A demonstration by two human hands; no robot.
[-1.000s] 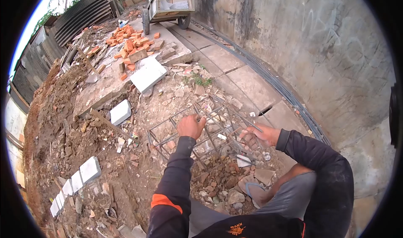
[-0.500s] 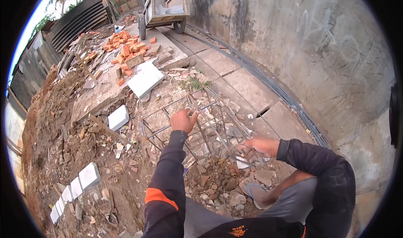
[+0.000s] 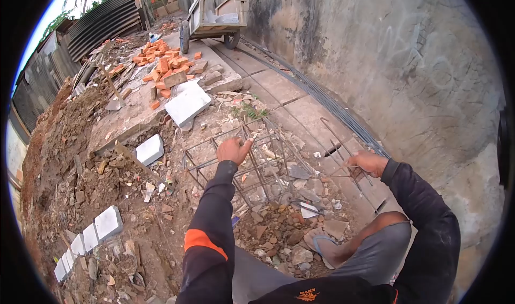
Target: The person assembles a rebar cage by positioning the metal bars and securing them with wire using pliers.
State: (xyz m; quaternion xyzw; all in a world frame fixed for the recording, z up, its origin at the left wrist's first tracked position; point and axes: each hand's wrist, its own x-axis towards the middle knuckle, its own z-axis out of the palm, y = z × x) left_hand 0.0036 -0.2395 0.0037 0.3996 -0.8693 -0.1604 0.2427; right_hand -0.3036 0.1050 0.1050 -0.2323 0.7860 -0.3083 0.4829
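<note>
My left hand is closed around a bar on the top of a rebar cage, a frame of rods tied with square hoops that lies over the rubble. Out to the right, over the concrete slabs, my right hand grips a few thin bent steel rods. One rod has a hooked end pointing up and away from me; others stick out below the fingers. The exact number of rods is hard to make out. The held rods are apart from the cage.
Long steel bars run along the concrete wall. Orange bricks are piled beyond, near a wooden cart. White blocks lie on the left. Broken rubble surrounds my sandalled foot.
My right hand has moved right and slightly up, away from the cage, carrying the bent rods over the slabs. My left hand keeps its hold on the cage.
</note>
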